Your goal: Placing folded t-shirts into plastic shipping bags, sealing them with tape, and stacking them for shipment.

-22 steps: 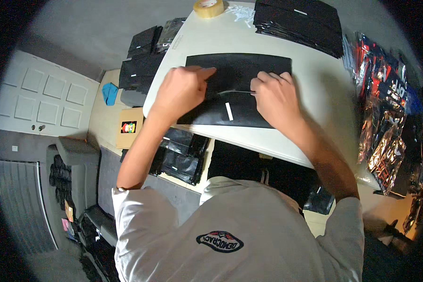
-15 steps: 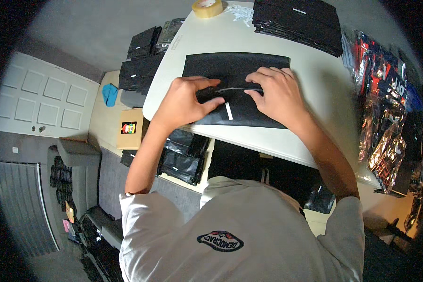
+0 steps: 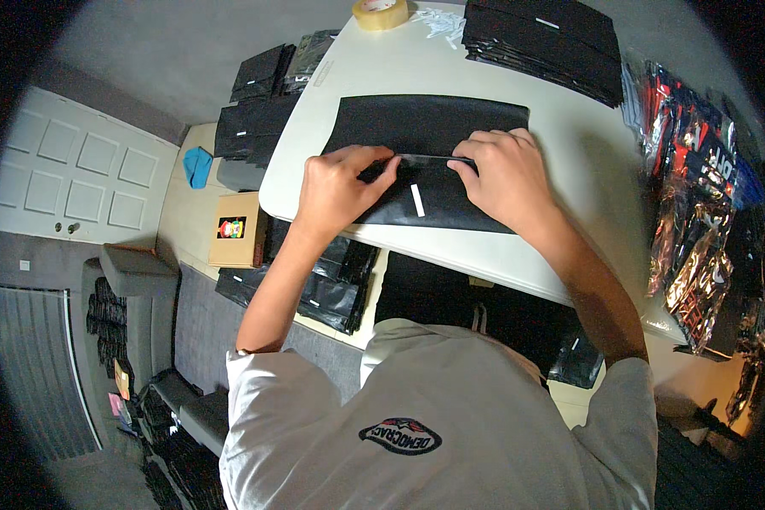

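Observation:
A flat black bag (image 3: pixel 433 123) lies on the white table (image 3: pixel 314 161) in front of me, with a raised edge or fold running across its middle. My left hand (image 3: pixel 342 183) pinches the left end of that edge between thumb and fingers. At the other end, the thumb and fingers of my right hand (image 3: pixel 506 174) close on the same edge. Below the edge, between my hands, a narrow white strip (image 3: pixel 417 201) sits on the bag's near part. Whether the bag holds anything cannot be seen.
A tape roll (image 3: pixel 380 13), small white strips (image 3: pixel 439 25) and a stack of black bags (image 3: pixel 544 42) lie at the table's far end. Shiny packaged items (image 3: pixel 697 212) are piled at right. Left of the table are a cardboard box (image 3: pixel 235 231) and more black packages (image 3: pixel 259 127).
My left thumb and fingers have come together on the bag's edge, which now stretches straighter between my hands. My right hand stays at its end with its fingers closing tighter.

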### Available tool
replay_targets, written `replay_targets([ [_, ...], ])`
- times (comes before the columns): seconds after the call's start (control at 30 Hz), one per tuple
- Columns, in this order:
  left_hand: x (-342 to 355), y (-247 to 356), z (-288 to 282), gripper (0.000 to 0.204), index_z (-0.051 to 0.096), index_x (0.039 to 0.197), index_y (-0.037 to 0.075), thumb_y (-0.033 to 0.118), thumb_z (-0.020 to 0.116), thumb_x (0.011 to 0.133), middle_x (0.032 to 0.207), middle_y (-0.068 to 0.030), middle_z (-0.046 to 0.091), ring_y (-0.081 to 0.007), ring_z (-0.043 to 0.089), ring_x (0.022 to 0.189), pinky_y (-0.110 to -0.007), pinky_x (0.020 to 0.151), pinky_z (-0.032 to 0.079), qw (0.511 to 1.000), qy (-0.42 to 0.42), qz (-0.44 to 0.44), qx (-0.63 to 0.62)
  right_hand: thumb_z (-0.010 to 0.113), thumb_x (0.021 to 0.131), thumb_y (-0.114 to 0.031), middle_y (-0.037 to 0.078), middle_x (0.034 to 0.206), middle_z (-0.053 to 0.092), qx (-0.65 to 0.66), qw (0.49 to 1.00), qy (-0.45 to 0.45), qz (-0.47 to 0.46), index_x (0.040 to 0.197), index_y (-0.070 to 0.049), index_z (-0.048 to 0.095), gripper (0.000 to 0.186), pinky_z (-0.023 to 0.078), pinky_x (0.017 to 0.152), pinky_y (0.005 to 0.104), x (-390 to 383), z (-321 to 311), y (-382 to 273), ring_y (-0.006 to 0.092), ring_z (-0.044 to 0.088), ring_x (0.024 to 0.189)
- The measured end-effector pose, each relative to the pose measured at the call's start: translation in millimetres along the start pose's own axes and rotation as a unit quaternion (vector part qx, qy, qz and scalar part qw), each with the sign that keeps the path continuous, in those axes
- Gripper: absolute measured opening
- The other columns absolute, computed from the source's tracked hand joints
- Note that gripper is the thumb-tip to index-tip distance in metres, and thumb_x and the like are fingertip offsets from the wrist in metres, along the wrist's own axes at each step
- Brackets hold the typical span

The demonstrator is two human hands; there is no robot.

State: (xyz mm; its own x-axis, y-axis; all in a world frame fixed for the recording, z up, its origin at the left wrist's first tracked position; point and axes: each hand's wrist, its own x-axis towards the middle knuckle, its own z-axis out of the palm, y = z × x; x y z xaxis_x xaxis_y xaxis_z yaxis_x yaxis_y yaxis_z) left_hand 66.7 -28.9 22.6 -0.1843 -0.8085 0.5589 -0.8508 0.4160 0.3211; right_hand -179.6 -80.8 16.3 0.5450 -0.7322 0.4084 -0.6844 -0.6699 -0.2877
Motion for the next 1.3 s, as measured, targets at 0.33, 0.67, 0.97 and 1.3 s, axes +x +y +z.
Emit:
replay_targets([
  [0.33,10,4,-13,0.014,0.078,0.091,0.007,0.018,0.082,0.084,0.083,-0.0095,0.077,-0.0279,0.071,0.060,-0.039,0.055,0.057,0.991,-0.049,0.086,0.093,0.072,0.083,-0.016,0.007,0.086,0.072,-0.063,0.995,0.054,-0.051,0.081,-0.009,0.074,0.008,0.045,0.085,0.0435,-1,8,-3,0.0258,0.070,0.089],
  [0.67,32,19,-32,0.010,0.069,0.084,0.006,0.013,0.074,0.078,0.080,-0.0134,0.072,-0.0349,0.072,0.076,-0.045,0.072,0.058,0.953,-0.275,0.110,0.064,0.067,0.081,-0.010,0.006,0.085,0.070,-0.183,0.977,0.068,-0.086,0.083,-0.009,0.073,0.006,0.047,0.083,0.0404,-6,11,-13,0.0227,0.070,0.088],
  [0.97,22,19,-23,0.014,0.070,0.088,0.000,0.012,0.071,0.082,0.095,-0.0188,0.074,-0.0391,0.073,0.081,-0.047,0.076,0.061,0.949,-0.284,0.131,0.036,0.058,0.093,-0.008,0.012,0.137,0.069,-0.245,0.965,-0.096,0.014,0.143,-0.007,0.061,0.050,0.056,0.098,0.0427,-32,4,7,0.0249,0.070,0.119],
  [1.3,57,-4,-20,0.021,0.081,0.099,0.004,0.011,0.075,0.079,0.092,-0.0200,0.077,-0.0360,0.074,0.088,-0.042,0.084,0.060,0.910,-0.385,0.137,-0.070,0.059,0.095,-0.009,0.015,0.138,0.066,-0.239,0.964,-0.113,-0.037,0.134,-0.001,0.065,0.041,0.052,0.103,0.0482,-50,-34,-30,0.0301,0.062,0.128],
])
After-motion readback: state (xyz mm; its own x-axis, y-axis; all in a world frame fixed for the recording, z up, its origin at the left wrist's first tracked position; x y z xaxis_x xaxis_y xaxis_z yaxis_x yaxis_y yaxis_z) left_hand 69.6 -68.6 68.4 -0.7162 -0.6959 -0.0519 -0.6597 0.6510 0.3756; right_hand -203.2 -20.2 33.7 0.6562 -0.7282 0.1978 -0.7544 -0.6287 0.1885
